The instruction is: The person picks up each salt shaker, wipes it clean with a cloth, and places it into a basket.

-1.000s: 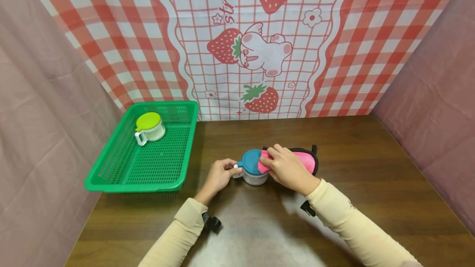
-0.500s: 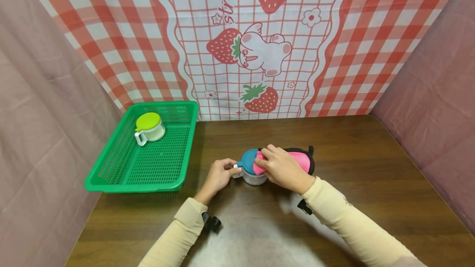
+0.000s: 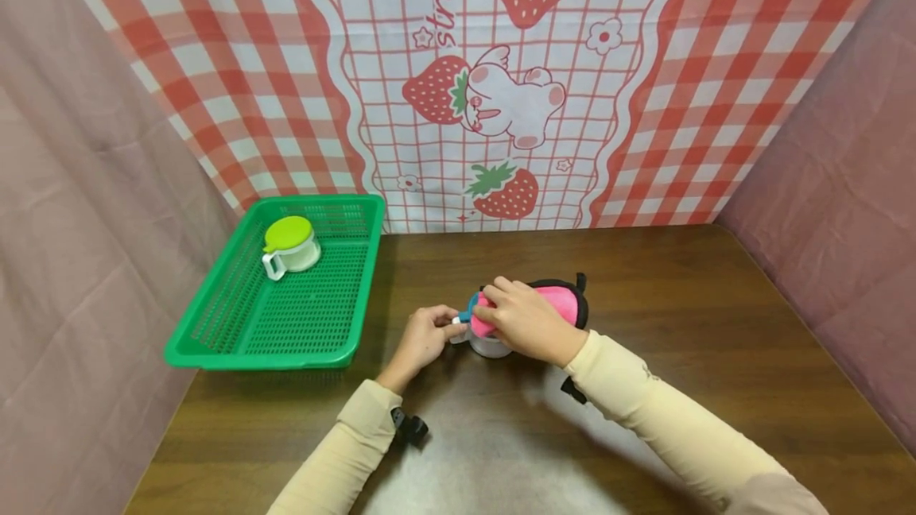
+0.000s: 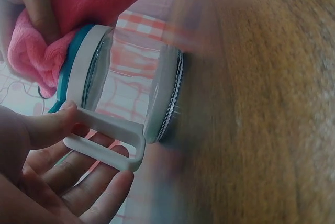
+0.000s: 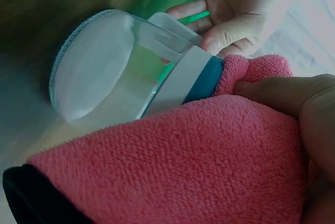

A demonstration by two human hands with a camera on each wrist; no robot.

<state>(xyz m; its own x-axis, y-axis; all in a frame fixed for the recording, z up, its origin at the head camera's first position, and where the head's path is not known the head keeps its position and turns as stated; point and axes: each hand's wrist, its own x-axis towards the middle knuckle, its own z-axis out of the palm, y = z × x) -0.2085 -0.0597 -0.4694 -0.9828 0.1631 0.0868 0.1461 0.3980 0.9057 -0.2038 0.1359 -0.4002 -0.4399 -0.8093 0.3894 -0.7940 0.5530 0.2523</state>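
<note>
A clear seasoning jar [image 4: 128,77] with a blue lid [image 5: 204,80] and white handle [image 4: 112,156] stands upright on the table. My left hand [image 3: 425,338] pinches that handle between thumb and fingers, as the left wrist view shows closely. Some white contents lie at the jar's bottom. My right hand [image 3: 533,320] grips a pink cleaning cloth [image 5: 209,156] with black edging and presses it over the lid. In the head view the cloth hides most of the lid; its loose part trails to the right, its black loop [image 3: 581,282] at the far corner.
On the left of the table [image 3: 644,276] sits a green plastic basket [image 3: 268,362]. Inside it is a second jar [image 3: 300,255] with a lime-green lid and white handle. A checked strawberry curtain [image 3: 401,141] hangs behind the table, with pink drapes on both sides.
My right hand has slid the cloth leftward across the blue lid, covering more of it. The left hand keeps its hold on the handle, and the jar has stayed in place.
</note>
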